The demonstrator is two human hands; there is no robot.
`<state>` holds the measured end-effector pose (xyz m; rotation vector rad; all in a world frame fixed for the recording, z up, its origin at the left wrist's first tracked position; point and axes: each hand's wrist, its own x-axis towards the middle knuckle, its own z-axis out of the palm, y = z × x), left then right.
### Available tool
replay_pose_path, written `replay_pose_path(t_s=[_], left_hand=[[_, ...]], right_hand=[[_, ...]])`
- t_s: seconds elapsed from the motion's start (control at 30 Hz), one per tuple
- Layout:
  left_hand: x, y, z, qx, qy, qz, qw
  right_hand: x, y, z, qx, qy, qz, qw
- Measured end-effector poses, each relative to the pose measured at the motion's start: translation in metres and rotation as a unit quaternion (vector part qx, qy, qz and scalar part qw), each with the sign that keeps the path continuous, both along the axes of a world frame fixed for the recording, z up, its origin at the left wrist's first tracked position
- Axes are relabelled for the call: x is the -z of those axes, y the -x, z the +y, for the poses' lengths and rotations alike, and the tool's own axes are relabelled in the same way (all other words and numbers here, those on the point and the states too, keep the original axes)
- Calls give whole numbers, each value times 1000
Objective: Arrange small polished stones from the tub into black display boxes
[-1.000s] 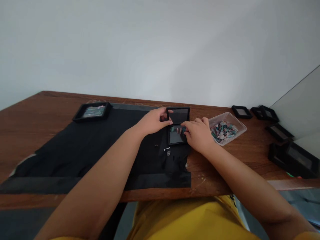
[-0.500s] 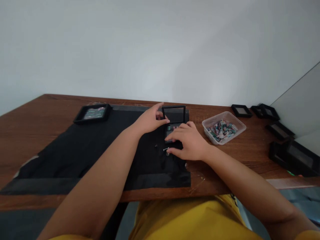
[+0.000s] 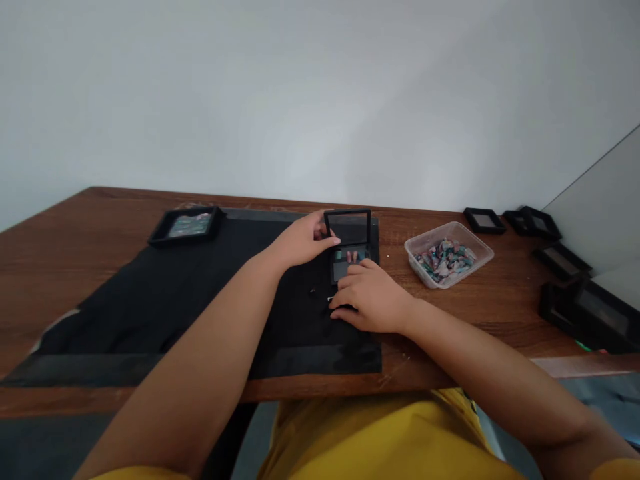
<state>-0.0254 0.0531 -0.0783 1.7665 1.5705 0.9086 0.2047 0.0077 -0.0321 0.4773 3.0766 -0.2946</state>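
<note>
A small black box with a windowed lid [image 3: 348,229] lies opened on the black mat [image 3: 210,287]. My left hand [image 3: 303,241] grips the left edge of the raised lid between thumb and fingers. Inside the box's base [image 3: 341,272] are a few green and pink shell-like pieces [image 3: 351,256] toward the back. Just in front of the base, my right hand [image 3: 367,297] is curled with its fingertips down on the mat. A tiny silvery piece [image 3: 330,299] shows at those fingertips; whether anything else is pinched is hidden. A small dark bit [image 3: 313,291] lies to the left.
To the right stands a clear plastic tub [image 3: 477,263] of many colourful pieces. Several black window boxes [image 3: 484,221] line the table's right side. Another box [image 3: 186,225], with pieces showing through its window, sits on the mat's far left corner. A wall rises behind the table.
My right hand has drawn back from over the box's base toward me, its fingers curling down at the silvery piece. My left hand keeps the lid raised, its index finger now lowered behind it.
</note>
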Motion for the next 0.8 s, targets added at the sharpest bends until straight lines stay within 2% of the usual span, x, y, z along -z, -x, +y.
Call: replay_pose_path(t_s=[0.23,0.43,0.57,0.8], left_hand=[[-4,-1,-2,-8,-5,7,1000],[-8,3,-1,-9,1,29,1000],[-9,3,-1,-10,-16,52,998],[-11,2,-2,-18,3,76,997]], right_hand=[[6,-1,7,-16,-7,48,999],[-5,-8,15,62,-19,96,993],[-8,-12,22,110,-21,86,990],[-3,-11,15,67,14,51,996]])
